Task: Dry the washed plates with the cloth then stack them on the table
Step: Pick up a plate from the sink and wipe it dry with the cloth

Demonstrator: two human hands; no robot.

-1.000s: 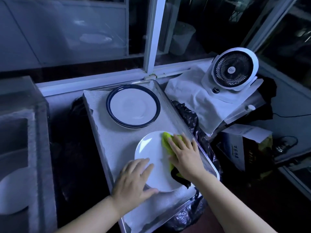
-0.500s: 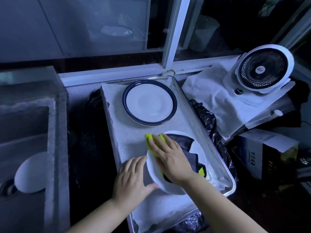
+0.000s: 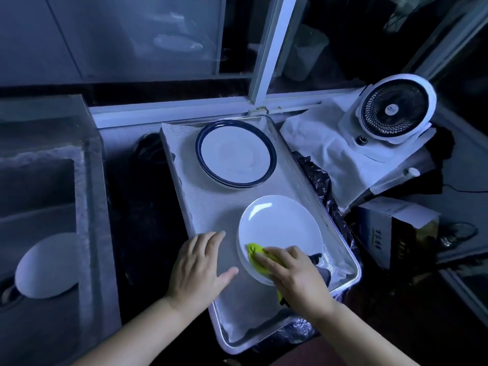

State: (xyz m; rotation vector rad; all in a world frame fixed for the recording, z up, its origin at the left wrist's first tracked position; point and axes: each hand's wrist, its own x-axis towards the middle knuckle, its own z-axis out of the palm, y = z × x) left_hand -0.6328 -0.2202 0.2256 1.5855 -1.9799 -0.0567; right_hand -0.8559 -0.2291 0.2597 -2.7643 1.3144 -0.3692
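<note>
A plain white plate [image 3: 280, 225] lies on the lined metal tray [image 3: 352, 256], near its front right corner. My right hand [image 3: 295, 276] presses a yellow-green and dark cloth [image 3: 254, 253] flat onto the plate's near edge. My left hand [image 3: 196, 265] rests palm down on the tray liner just left of the plate, fingers spread, its thumb close to the rim. A stack of white plates with dark blue rims [image 3: 235, 154] sits at the far end of the tray.
A stone sink [image 3: 87, 207] on the left holds another white plate [image 3: 47, 265]. A white desk fan [image 3: 396, 109] stands on a white cloth at the right. A cardboard box [image 3: 396, 233] is at the right, black plastic under the tray, a window frame behind.
My right hand has dragged the cloth from the plate's left middle down to its near edge, uncovering most of the plate. My left hand slid off the plate's rim onto the liner.
</note>
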